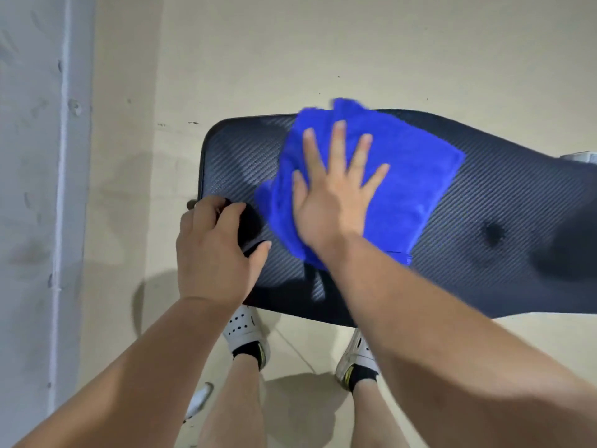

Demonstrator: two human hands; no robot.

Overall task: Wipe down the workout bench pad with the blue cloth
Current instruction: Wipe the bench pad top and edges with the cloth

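Head view: mid-wipe; spread right hand (336, 202) presses blue cloth (416, 189) on bench pad (500, 202), left hand (213, 250) grips its edge; next, probably sweep toward frame right.

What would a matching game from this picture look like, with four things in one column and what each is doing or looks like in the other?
Things:
1. right hand
2. left hand
3. blue cloth
4. bench pad

States:
A. lies on the pad, partly under a hand
B. fingers curled round the pad's end
C. dark, with a woven pattern
D. flat, fingers spread, pressing on the cloth

Pairs: 1-D, 2-B, 3-A, 4-C
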